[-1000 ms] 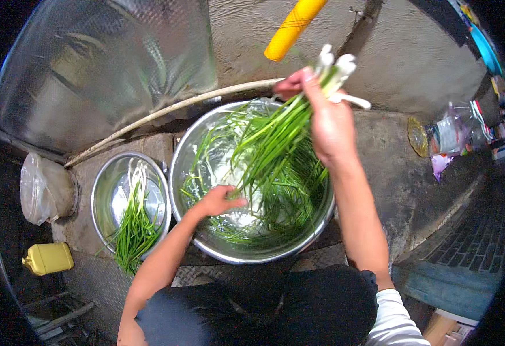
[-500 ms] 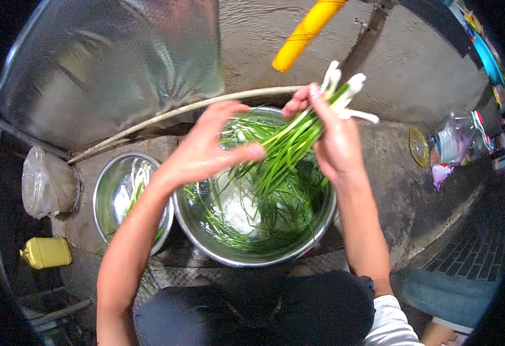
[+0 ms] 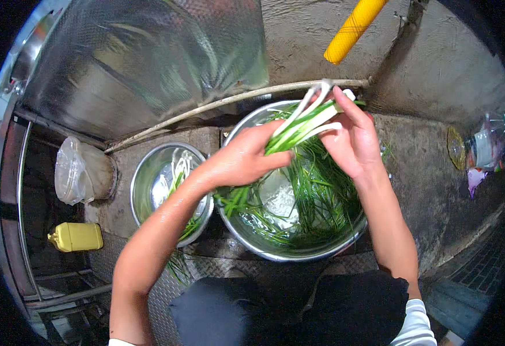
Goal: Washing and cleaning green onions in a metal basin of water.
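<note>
A bunch of scallions (image 3: 305, 124) with white ends and green leaves is held over a large metal basin (image 3: 246, 245). My left hand (image 3: 249, 155) is closed around the bunch's middle, with the leaves trailing below it. At the white ends, my right hand (image 3: 353, 135) has its thumb raised and its fingers partly hidden behind the stalks; it appears to pinch some of them. Loose green leaves (image 3: 321, 190) float in the basin's water. To the left, a smaller metal bowl (image 3: 143, 173) contains more scallions (image 3: 181, 167), partly covered by my left forearm.
A plastic-covered tub (image 3: 82, 173) and a yellow jug (image 3: 79, 237) stand at the left. A pale hose (image 3: 212, 109) runs behind the basins along the wall. At upper right hangs a yellow pipe (image 3: 353, 32); a clear plastic bottle (image 3: 489, 141) lies at far right.
My left hand, earlier apart from the scallions, has closed around them. My right hand has shifted from around the stalks toward their white ends. The view has moved, shifting the scene rightward.
</note>
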`<state>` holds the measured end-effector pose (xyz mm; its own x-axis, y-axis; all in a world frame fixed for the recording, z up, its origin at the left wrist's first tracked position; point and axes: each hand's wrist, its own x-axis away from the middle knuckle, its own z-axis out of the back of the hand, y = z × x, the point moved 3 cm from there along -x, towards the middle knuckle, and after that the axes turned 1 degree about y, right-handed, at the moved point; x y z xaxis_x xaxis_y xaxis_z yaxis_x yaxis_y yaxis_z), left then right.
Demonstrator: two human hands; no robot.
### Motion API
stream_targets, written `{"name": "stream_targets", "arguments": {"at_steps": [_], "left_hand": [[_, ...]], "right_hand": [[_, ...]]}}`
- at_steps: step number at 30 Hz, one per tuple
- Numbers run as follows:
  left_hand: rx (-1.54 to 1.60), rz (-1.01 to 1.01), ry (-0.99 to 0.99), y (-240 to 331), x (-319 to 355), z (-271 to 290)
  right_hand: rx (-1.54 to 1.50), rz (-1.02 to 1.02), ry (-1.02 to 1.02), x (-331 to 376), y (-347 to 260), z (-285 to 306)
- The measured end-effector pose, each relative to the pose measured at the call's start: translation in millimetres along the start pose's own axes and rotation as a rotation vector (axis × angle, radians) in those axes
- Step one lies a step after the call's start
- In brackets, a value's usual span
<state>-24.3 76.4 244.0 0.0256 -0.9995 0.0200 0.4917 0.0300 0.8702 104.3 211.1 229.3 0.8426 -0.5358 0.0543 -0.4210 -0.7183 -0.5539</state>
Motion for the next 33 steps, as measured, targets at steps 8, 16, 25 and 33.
{"name": "stream_targets", "arguments": {"at_steps": [8, 16, 25, 33], "left_hand": [[0.027, 0.367, 0.226, 39, 78, 88], [-0.066, 0.657, 0.51, -19, 170, 145], [-0.988, 0.948, 0.336, -223, 265, 116], [-0.247, 0.487, 0.391, -84, 131, 16]], "right_hand": [[0.122, -0.158, -0.167, 0, 40, 9], [0.524, -0.375, -0.007, -9, 93, 81], [1.178, -0.423, 0.128, -15, 160, 170], [1.592, -0.026, 0.181, -7, 146, 129]]}}
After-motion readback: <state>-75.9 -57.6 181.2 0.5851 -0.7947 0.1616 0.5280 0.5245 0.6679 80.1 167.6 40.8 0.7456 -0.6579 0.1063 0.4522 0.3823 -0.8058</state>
